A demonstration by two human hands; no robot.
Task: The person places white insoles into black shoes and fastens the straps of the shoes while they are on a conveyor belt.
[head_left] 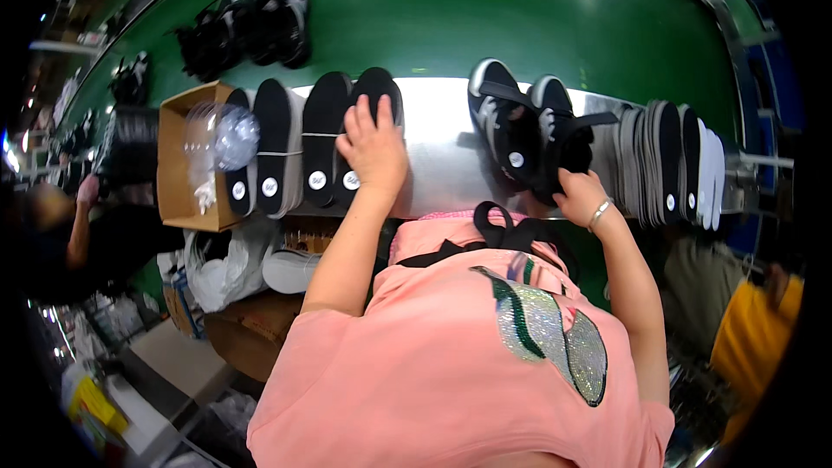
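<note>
My left hand point(378, 146) lies with its fingers spread on the rightmost stack of black insoles point(374, 87). Beside it stands another black insole stack point(328, 108) with a band round it. To the right, a pair of black sneakers with white toes and grey laces rests on the metal ledge. My right hand point(579, 195) grips the heel of the right sneaker point(555, 113); some fingertips are hidden behind it. The left sneaker point(503, 117) sits close by, with a round white sticker inside its heel.
A cardboard box point(178, 169) with clear plastic shapes stands left of more banded insoles point(276, 139). Grey, black and white insoles point(646, 160) stand in a row at right. Black shoes point(273, 26) lie on the green belt point(433, 9). Other people are at both sides.
</note>
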